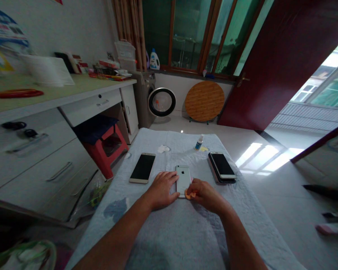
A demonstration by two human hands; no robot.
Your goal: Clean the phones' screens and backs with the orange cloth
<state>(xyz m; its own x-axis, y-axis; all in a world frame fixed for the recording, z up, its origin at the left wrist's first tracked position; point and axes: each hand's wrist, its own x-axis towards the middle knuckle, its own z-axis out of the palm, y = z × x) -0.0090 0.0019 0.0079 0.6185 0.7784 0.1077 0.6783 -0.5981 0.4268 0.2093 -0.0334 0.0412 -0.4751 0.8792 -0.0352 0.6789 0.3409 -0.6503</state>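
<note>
Left hand [162,189] spreads along left edge of iPhone [183,180]; right hand [205,192], apart, pinches cloth [189,195] at iPhone's lower right corner. iPhone lies back-up on desk [171,232]. Left of iPhone, gold phone [142,168]; right, white phone [222,165] on dark item [213,168]; beyond, bottle [199,143].

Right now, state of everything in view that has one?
Silver phone: back up
Orange cloth: bunched
Left hand: spread, touching silver phone
Right hand: closed on orange cloth
Left phone: face up, screen dark
Right phone: face up, screen dark
Small bottle: upright
Washing machine door: open
Red door: open
Round board: standing on edge
</note>
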